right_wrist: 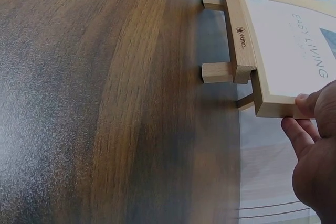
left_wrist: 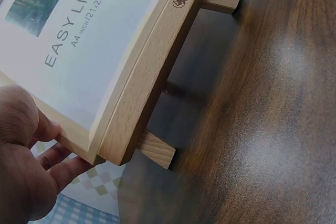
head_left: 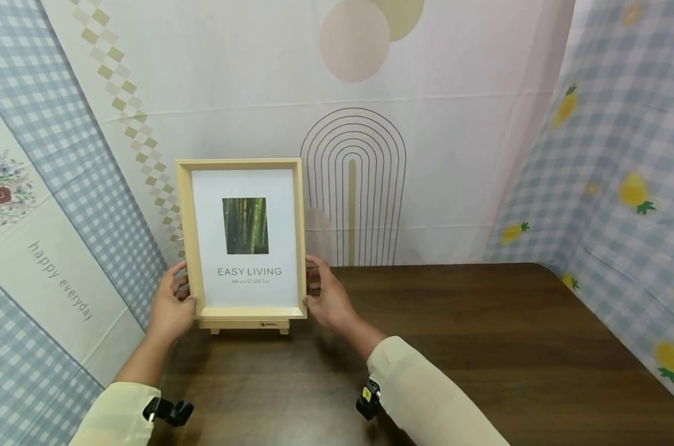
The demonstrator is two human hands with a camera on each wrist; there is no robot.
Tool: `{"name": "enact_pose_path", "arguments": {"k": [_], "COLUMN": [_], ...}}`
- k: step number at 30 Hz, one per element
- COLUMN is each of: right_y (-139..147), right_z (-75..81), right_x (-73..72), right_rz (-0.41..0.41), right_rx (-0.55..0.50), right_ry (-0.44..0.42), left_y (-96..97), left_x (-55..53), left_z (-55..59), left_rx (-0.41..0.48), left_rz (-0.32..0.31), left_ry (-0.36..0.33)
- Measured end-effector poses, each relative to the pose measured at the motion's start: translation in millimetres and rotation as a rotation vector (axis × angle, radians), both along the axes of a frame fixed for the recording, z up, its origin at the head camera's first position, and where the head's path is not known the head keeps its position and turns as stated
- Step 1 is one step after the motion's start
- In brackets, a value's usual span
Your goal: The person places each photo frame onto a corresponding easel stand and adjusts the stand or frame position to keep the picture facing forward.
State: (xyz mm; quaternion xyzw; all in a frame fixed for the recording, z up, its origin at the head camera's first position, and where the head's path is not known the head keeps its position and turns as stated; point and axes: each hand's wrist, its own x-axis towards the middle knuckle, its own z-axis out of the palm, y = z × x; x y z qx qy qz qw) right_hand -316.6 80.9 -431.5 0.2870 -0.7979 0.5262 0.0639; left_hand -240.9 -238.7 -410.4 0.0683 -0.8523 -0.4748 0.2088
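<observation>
A light wooden picture frame [head_left: 299,235] stands upright on a small wooden tabletop easel [head_left: 242,324] at the table's left. Its white insert reads "EASY LIVING" under a green bamboo picture [head_left: 246,226]. My left hand [head_left: 172,306] grips the frame's lower left side, thumb in front and fingers behind, as the left wrist view [left_wrist: 26,156] also shows. On the opposite side my right hand [head_left: 330,297] pinches the lower right edge; in the right wrist view the thumb [right_wrist: 310,103] lies on the front. The easel's ledge and short feet show below; most of the easel is hidden behind the frame.
The dark wooden tabletop [head_left: 454,347] extends to the right and toward me. A pale patterned cloth [head_left: 459,155] hangs behind it. Blue checked cloths hang at the left [head_left: 52,124] and right [head_left: 604,235]. Black wrist cameras sit on both sleeves.
</observation>
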Motion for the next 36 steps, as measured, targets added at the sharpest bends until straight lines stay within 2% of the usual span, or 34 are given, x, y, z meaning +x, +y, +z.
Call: {"name": "enact_pose_path", "arguments": {"k": [4, 7, 13, 15, 17, 19, 21, 27, 36], "right_y": [-0.4, -1.0, -2.1, -1.8, -1.8, -2.2, -2.8, -4.5, -8.6], "right_z": [0.1, -0.5, -7.6, -11.6, -15.6, -18.9, -21.5, -23.4, -22.2], "right_x": [0.4, 1.8, 9.2, 12.0, 13.1, 13.4, 13.1, 14.0, 15.7], "right_rz": [0.002, 0.0, -0.004, 0.005, 0.027, 0.053, 0.074, 0.101, 0.116], "right_rx": [0.005, -0.003, 0.024, 0.057, 0.071, 0.048, 0.009, -0.076, -0.235], "right_ry": [-0.003, -0.016, -0.15, -0.208, -0.255, -0.309, -0.353, -0.415, -0.572], "left_y": [-0.6, -1.0, -7.1, -8.9, -9.7, -10.2, -10.5, -12.5, -13.3], "left_x": [-0.1, 0.9, 6.5, 8.4, 9.9, 10.5, 10.7, 8.1, 8.4], "left_z": [-0.3, -0.7, -6.6, -11.2, -15.8, -19.9, -22.7, -23.4, -19.3], "left_rx": [-0.004, -0.022, -0.098, -0.083, -0.032, 0.019, 0.029, -0.044, -0.031], "left_rz": [-0.004, -0.011, -0.068, -0.094, -0.114, -0.126, -0.123, -0.098, -0.098], "left_ry": [-0.008, -0.04, -0.201, -0.254, -0.288, -0.295, -0.29, -0.273, -0.319]}}
